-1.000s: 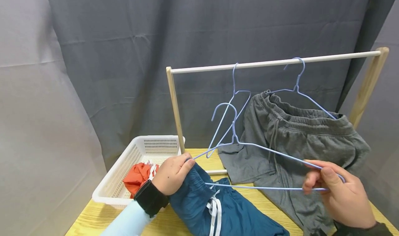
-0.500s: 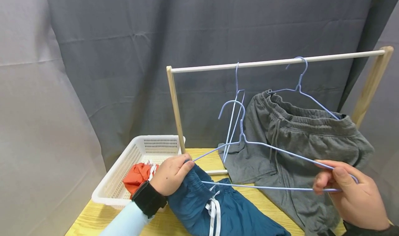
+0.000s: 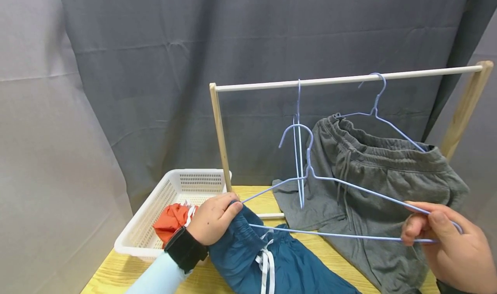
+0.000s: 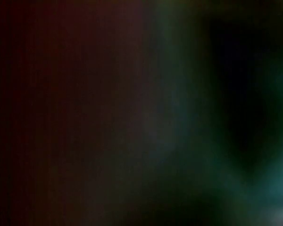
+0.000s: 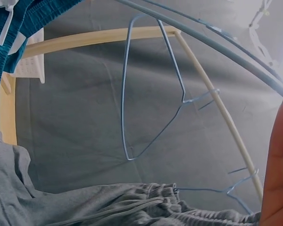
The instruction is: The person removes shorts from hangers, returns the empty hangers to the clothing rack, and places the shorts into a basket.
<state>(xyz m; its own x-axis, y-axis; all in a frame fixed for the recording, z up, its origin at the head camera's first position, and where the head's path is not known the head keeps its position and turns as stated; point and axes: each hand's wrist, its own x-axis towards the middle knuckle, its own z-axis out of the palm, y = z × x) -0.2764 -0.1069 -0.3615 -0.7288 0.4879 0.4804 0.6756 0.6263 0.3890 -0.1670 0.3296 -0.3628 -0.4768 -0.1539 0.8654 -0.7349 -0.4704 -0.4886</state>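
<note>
In the head view my left hand (image 3: 217,218) grips the gathered waistband of teal drawstring pants (image 3: 306,263), at the left end of a light-blue wire hanger (image 3: 309,156). That hanger end runs into the waistband; its tip is hidden. My right hand (image 3: 452,242) pinches the opposite end, thumb and fingers around the wire. The hanger's hook points up, off the rail. The pants sag onto the table, white drawstring in front. The right wrist view shows the held wires crossing at the top and part of the right hand (image 5: 278,160). The left wrist view is dark and blurred.
A wooden rack (image 3: 256,86) stands behind the hands. From its rail hang a bare wire hanger (image 3: 300,169) and another hanger (image 3: 375,108) bearing grey sweatpants (image 3: 392,177). A white basket (image 3: 132,229) at left holds an orange garment (image 3: 171,220).
My right hand has moved rightward, drawing the hanger with it, so less of its left end shows outside the waistband's right side. The left hand stays put. The bare hanger on the rail has turned edge-on.
</note>
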